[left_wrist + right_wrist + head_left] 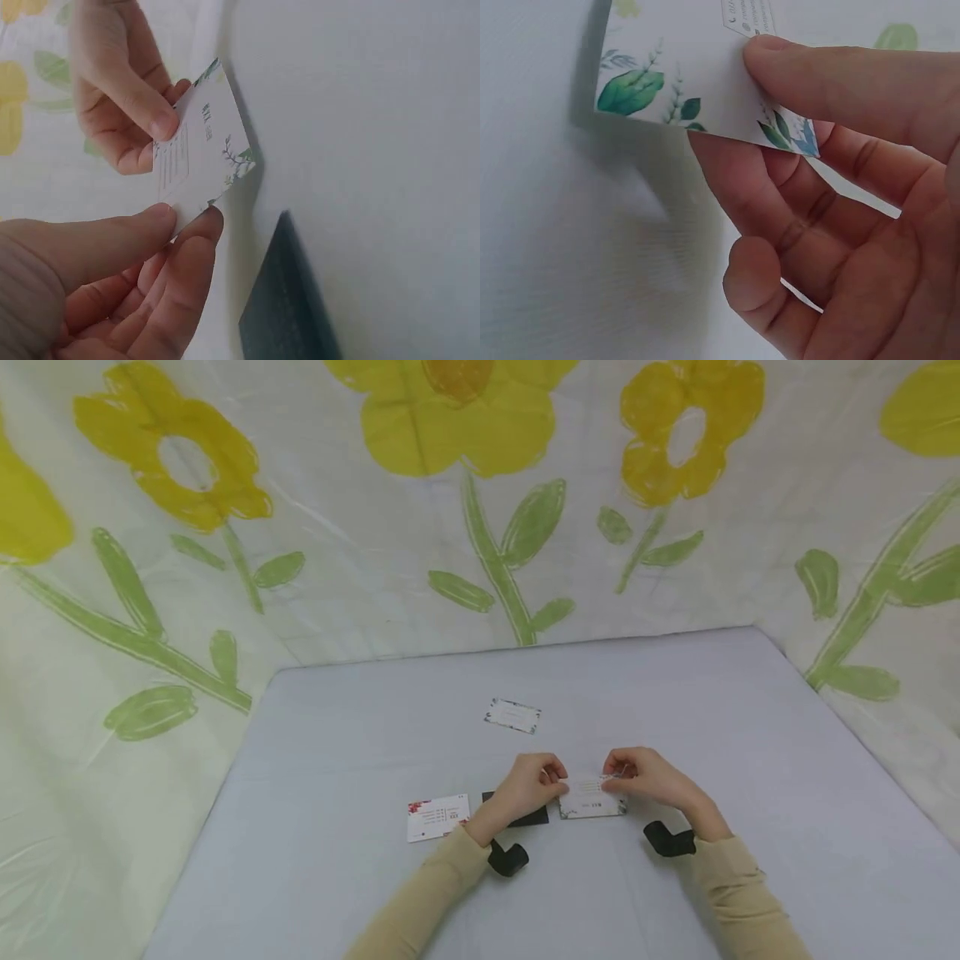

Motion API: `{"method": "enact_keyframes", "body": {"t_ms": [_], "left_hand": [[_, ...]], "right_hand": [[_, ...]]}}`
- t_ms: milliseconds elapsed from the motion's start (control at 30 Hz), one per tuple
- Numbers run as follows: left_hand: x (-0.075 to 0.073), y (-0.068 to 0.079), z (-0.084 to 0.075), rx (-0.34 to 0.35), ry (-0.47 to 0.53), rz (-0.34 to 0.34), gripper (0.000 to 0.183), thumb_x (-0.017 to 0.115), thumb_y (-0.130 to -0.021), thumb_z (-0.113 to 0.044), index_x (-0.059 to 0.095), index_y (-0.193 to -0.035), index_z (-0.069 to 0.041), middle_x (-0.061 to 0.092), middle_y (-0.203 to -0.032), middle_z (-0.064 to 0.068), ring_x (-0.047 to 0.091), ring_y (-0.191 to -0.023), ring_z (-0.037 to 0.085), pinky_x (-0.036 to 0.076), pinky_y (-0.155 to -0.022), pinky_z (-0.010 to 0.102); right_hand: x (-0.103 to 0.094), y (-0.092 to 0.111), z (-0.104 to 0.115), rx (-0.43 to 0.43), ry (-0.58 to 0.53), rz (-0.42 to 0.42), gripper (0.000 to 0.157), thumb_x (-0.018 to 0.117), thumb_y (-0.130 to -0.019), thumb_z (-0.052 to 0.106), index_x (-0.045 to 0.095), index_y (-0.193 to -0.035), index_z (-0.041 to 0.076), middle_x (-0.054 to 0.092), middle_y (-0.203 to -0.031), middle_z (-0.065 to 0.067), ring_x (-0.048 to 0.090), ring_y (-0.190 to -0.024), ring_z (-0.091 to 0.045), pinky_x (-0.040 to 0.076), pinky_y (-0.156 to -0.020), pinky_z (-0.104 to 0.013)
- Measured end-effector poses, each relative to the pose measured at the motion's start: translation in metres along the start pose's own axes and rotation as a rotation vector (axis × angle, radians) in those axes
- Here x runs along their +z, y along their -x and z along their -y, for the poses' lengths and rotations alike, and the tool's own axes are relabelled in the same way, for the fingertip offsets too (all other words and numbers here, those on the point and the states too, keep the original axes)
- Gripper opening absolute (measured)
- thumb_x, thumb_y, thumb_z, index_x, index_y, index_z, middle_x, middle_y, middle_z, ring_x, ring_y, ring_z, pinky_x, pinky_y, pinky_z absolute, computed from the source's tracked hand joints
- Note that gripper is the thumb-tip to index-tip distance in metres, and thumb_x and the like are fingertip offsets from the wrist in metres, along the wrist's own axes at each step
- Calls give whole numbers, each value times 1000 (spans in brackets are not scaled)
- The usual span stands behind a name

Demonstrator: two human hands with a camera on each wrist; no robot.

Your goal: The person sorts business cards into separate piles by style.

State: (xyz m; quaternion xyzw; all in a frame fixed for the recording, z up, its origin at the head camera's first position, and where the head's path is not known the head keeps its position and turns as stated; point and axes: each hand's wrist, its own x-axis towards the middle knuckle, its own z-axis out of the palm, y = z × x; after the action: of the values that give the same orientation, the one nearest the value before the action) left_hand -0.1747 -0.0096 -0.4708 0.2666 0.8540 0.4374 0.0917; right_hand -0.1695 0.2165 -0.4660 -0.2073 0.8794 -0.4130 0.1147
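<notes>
Both hands hold one white business card [592, 806] with printed text and leafy corners, tilted above the table. My left hand [525, 789] pinches its left edge between thumb and fingers. On the opposite edge, my right hand [651, 777] grips the card with its thumb on the printed face and the fingers behind. The leaf print on this card [679, 67] shows up close in the right wrist view. Beneath the left wrist lies a black card [534, 817], partly hidden by the hand; in the left wrist view this dark card [281, 307] is blurred.
Left of the black card lies a white card with red flowers [435, 818], partly covered by the left sleeve. Farther back rests a white card with a floral border [513, 716]. A pale cloth covers the table [337, 760]. Behind it hangs a flower-painted sheet [360, 585].
</notes>
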Motion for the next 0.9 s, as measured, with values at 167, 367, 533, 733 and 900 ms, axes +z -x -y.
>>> {"method": "enact_keyframes", "body": {"t_ms": [167, 367, 533, 733, 900], "left_hand": [[6, -2, -1, -15, -76, 8, 7, 66, -78, -6, 60, -81, -4, 51, -66, -4, 44, -56, 3, 38, -52, 15], [9, -3, -2, -2, -288, 11, 8, 66, -78, -11, 59, -81, -7, 49, -69, -5, 43, -61, 5, 37, -55, 15], [11, -4, -3, 2, -415, 12, 10, 67, -78, -15, 59, -81, -8, 48, -70, -4, 43, -62, 6, 36, -56, 16], [10, -4, -7, -24, -456, 34, 12, 67, -78, -17, 60, -82, -8, 48, -71, -4, 42, -63, 7, 36, -56, 17], [9, -3, -10, -33, -468, 41, 12, 67, -78, -17, 60, -82, -8, 48, -71, -4, 42, -64, 8, 36, -56, 17]], "right_hand": [[4, -1, -3, 6, 53, -12, 12, 67, -77, 13, 56, -75, 10, 53, -67, 3, 45, -58, -10, 37, -51, -23], [10, -3, 1, 8, 204, -55, 14, 69, -74, 11, 56, -71, 11, 49, -66, 4, 43, -59, -10, 37, -53, -24], [12, -3, 3, 18, 288, -69, 15, 71, -73, 13, 56, -69, 13, 46, -68, 4, 41, -60, -11, 36, -53, -25], [13, -3, 5, 29, 323, -85, 17, 71, -72, 13, 55, -67, 13, 45, -67, 4, 41, -60, -10, 36, -52, -25], [14, -3, 5, 25, 323, -95, 16, 71, -73, 12, 56, -67, 14, 46, -66, 5, 42, -59, -9, 36, -53, -25]]}}
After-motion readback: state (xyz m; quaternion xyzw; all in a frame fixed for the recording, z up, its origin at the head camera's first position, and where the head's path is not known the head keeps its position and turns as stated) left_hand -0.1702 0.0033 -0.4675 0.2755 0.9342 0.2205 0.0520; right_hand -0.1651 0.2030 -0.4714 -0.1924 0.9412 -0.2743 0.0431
